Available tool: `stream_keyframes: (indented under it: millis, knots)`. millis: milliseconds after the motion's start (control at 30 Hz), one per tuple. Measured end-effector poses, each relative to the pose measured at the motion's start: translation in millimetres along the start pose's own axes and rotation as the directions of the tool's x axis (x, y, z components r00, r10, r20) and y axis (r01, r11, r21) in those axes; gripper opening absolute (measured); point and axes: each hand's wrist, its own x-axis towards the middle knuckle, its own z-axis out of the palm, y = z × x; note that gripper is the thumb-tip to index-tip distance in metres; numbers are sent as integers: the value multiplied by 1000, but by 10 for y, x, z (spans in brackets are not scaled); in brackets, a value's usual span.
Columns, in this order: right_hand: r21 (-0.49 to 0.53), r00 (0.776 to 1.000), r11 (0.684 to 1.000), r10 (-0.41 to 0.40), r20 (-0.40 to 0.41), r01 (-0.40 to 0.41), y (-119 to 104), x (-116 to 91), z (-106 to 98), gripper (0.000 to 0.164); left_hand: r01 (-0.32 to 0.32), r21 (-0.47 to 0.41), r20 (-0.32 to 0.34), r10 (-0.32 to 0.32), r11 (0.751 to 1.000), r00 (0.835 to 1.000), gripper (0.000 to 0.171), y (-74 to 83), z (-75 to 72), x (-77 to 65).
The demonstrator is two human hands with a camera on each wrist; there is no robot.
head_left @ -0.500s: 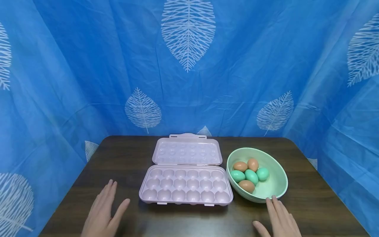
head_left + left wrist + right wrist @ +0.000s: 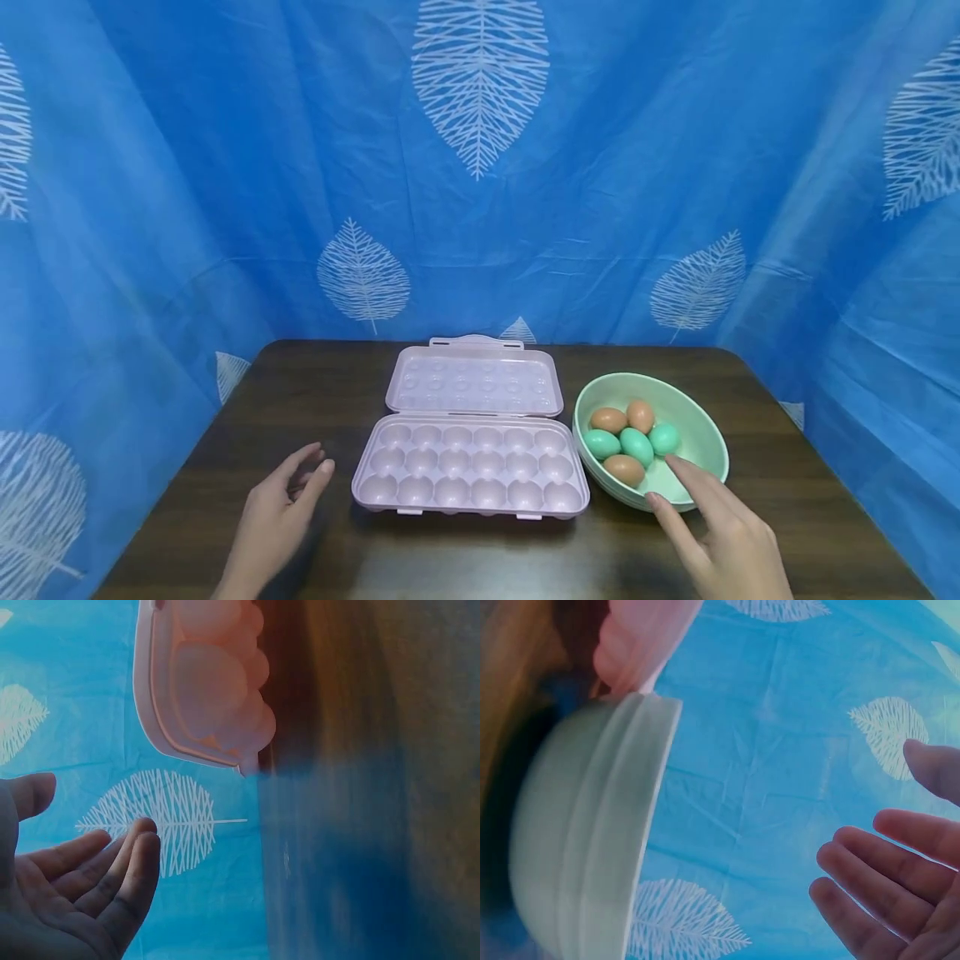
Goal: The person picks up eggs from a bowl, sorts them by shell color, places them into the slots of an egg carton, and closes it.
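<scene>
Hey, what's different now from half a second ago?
The right hand has moved forward, reaching over the near side of the bowl. The left hand has shifted slightly forward, its fingers bending inward. Nothing was grasped or released. The eggs and open egg tray stayed put.

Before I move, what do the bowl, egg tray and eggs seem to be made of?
Bowl: probably hard plastic, smooth, softly glossy; even color, ridged outside, though ceramic isn't excluded.
Egg tray: likely molded plastic, shiny; its lid looks translucent, with highlights.
Eggs: smooth, slight sheen; the green ones suggest plastic or paint, the brown ones could be real shell.
</scene>
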Motion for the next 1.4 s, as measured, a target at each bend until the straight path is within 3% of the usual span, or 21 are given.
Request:
stream_keyframes:
  millis: [167,300,400,567,733,867,1033,1200,1400]
  knots:
    - [27,999,999,-41,-35,42,98,103,-3,37,75,-16,109,-73,997,991,59,3,51,85]
    - [122,999,993,-11,38,6,198,229,47,32,120,13,209,-120,993,971,68,-13,116,124]
    - [172,996,985,15,86,-30,277,343,85,28,120,21,245,-121,993,962,67,-31,184,136]
    - [154,987,986,46,153,-70,354,469,130,30,66,71,325,-85,995,942,70,-38,265,141]
    - [133,980,988,54,193,-81,383,484,160,33,-1,111,436,-48,994,899,78,-8,309,122]
    - [141,978,988,41,204,-70,400,492,180,34,-44,158,474,-37,987,880,74,0,304,76]
    - [137,971,988,44,234,-77,454,501,234,35,-73,195,482,-31,978,875,79,1,304,40]
    - [164,959,980,66,274,-114,542,536,327,39,-67,221,468,-46,973,882,92,2,322,33]
    - [208,938,964,92,333,-168,639,519,400,40,-146,167,440,59,975,896,88,-35,357,22]
